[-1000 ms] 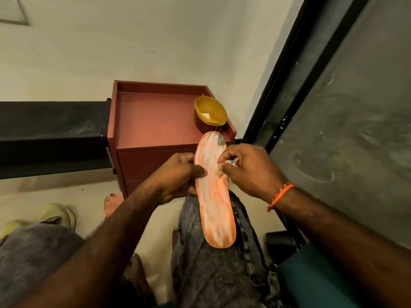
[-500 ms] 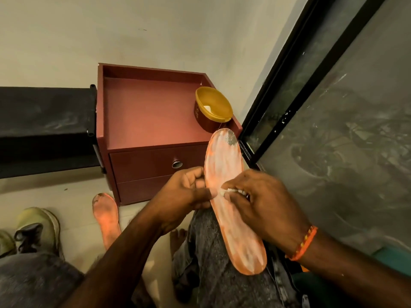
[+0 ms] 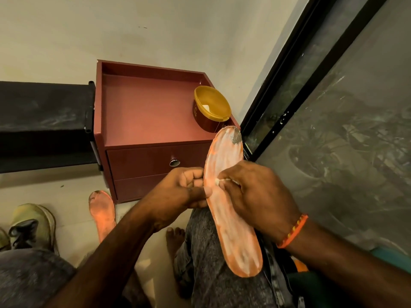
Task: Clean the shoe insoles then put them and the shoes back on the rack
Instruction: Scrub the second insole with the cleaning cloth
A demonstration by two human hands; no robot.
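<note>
My left hand [image 3: 184, 190] grips the orange insole [image 3: 231, 210]; my right hand [image 3: 251, 194] pinches a white wipe [image 3: 219, 181]. I should scrub toward twelve o'clock, at the grey grime.

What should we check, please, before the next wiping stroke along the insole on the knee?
1. Left hand grips the insole edge: ok.
2. Right hand pinches a small white wipe against the insole: ok.
3. Insole rests along the knee: ok.
4. Heel end wiped: not ok, a grey patch remains.
5. Yellow tub open on the cabinet: ok.
6. Second insole cleaned: cannot tell.
</note>
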